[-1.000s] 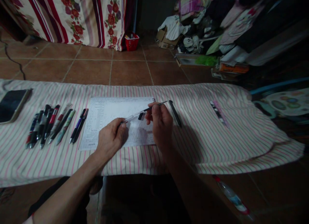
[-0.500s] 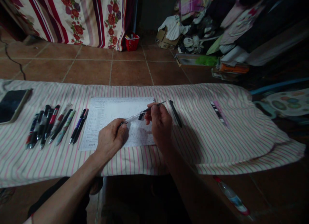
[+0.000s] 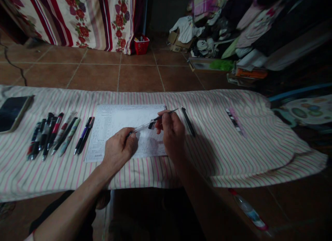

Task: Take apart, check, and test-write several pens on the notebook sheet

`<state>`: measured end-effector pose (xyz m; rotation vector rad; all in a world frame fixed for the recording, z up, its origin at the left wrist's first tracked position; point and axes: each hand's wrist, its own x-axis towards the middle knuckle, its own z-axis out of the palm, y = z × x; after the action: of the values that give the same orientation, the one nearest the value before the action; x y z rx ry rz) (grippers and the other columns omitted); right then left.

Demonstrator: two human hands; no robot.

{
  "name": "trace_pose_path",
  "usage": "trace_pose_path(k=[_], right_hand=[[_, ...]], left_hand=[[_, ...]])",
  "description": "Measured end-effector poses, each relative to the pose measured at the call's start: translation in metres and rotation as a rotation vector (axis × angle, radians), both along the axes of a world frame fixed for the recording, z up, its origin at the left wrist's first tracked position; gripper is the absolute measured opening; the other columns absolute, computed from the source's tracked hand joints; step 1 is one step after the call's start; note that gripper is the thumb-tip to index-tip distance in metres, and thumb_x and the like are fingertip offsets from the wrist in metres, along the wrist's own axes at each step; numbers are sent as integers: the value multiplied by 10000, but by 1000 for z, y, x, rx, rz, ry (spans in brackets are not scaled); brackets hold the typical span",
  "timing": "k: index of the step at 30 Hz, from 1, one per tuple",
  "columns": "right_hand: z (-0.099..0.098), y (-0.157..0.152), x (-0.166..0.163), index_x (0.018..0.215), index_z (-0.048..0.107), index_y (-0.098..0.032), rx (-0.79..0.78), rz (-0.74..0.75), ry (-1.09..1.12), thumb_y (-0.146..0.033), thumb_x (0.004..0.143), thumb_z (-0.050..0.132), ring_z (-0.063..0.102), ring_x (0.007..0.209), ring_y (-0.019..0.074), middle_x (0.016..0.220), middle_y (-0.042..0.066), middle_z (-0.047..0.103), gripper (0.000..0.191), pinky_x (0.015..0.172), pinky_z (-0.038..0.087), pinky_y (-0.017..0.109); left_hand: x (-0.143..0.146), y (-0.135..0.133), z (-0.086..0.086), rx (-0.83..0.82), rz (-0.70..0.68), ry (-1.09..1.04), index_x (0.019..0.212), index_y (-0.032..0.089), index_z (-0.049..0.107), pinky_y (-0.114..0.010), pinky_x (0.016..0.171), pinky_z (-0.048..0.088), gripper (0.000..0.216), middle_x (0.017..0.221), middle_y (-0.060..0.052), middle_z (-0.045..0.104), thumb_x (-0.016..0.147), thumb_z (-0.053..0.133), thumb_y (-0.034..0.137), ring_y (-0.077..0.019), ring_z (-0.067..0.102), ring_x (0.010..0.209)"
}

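A clear pen barrel (image 3: 142,126) slants between my two hands above the printed sheet (image 3: 124,113). My left hand (image 3: 119,144) is closed on its lower left end. Close to my right fingers a black clip (image 3: 151,124) shows on the barrel. My right hand (image 3: 172,132) pinches a thin dark pen refill (image 3: 173,111), whose tip points to the upper right. Whether the refill is still partly inside the barrel, I cannot tell. Just right of that hand, a black pen part (image 3: 188,121) lies on the striped cloth (image 3: 212,144).
Several pens (image 3: 52,133) lie in a group at the left, with two pens (image 3: 84,135) beside the sheet. A phone (image 3: 14,111) rests at the far left. Some pink and black strips (image 3: 236,121) lie right. A bottle (image 3: 249,211) is on the floor.
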<state>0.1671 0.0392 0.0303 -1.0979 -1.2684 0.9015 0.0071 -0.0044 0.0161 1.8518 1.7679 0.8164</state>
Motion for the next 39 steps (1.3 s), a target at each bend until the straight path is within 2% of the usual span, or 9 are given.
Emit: trace_pose_path(k=[24,39], right_hand=[[1,0,3,900,546,-188,-1,39,-7,-351,928,403,487,488,68,621,-43,547,218,478,407,203],[2,0,6,888,547,-181,9,37,-72,-346,929,402,498,488,70,633,-34,562,223,468,407,208]], left_hand=[[-1,0,1,7,13,24,1010,185,619,-333,723,467,325,889,-49,690,876,392,374,-209,630,819],[-2,1,0,46,2,-38,1013,166,623,-322,710,479,301,891,-62,681,871,436,354,-199,620,797]])
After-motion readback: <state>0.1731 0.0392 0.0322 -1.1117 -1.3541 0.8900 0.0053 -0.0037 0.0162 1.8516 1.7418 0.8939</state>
